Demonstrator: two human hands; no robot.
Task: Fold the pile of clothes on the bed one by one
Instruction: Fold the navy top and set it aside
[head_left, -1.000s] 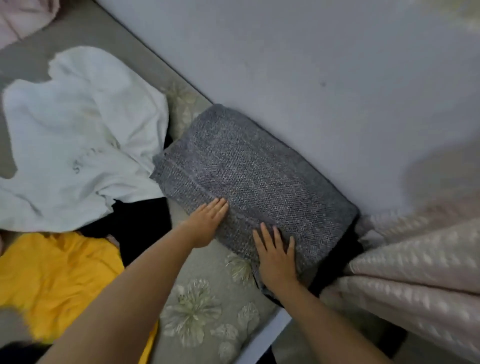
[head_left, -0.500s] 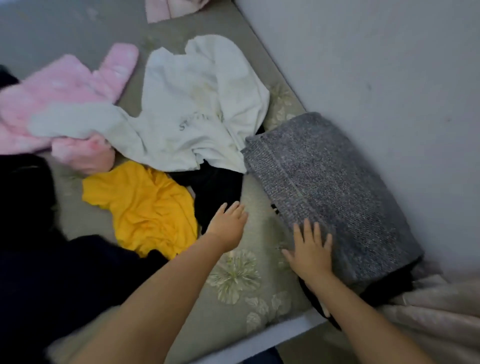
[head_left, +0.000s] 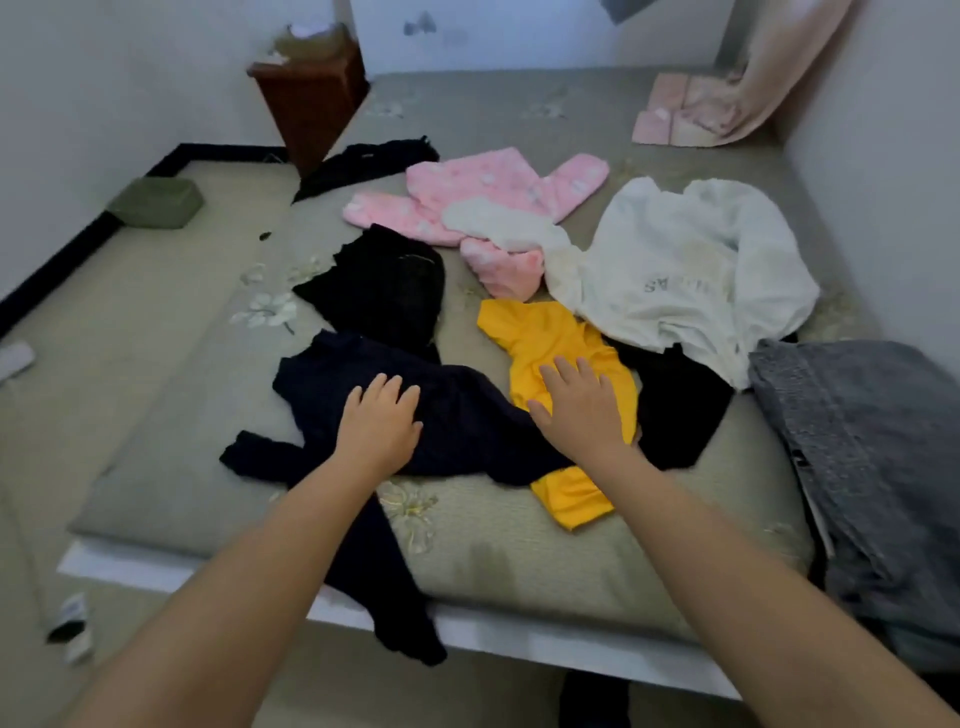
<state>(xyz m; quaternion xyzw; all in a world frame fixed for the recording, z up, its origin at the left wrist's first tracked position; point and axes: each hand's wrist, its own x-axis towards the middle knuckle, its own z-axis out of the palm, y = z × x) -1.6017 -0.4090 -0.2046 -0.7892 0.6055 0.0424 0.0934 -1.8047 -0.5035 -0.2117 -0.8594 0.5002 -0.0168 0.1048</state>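
Your left hand (head_left: 379, 426) lies flat on the navy garment (head_left: 467, 415), fingers straight and slightly spread, gripping nothing. Your right hand (head_left: 576, 410) is likewise open, palm down, over the seam where the navy garment meets the yellow shirt (head_left: 550, 338); whether it presses the cloth or hovers just above cannot be told.

The navy garment sits near the bed's (head_left: 519, 551) front edge, long axis running 10 to 4 o'clock, with one sleeve or leg trailing toward 6 o'clock and hanging over the edge. The yellow shirt runs 11 to 5 o'clock, its lower part tucked under the navy cloth.

At 3 o'clock, the folded grey knit (head_left: 872, 447) lies against the wall, cut off by the frame edge. A black piece (head_left: 675, 405) sits between the yellow shirt and the grey knit, partly under the white sweatshirt (head_left: 691, 270) at 1 o'clock. Its printed lettering is too blurred to read.

At 11 o'clock, another black garment (head_left: 384, 286) lies crumpled. Beyond it, the pink fleece garment (head_left: 488, 182) is spread out, overlapped by a white sleeve. Farther off lie a dark strip of cloth (head_left: 369, 161), a brown bedside cabinet (head_left: 311, 98) and pink bedding (head_left: 691, 109).
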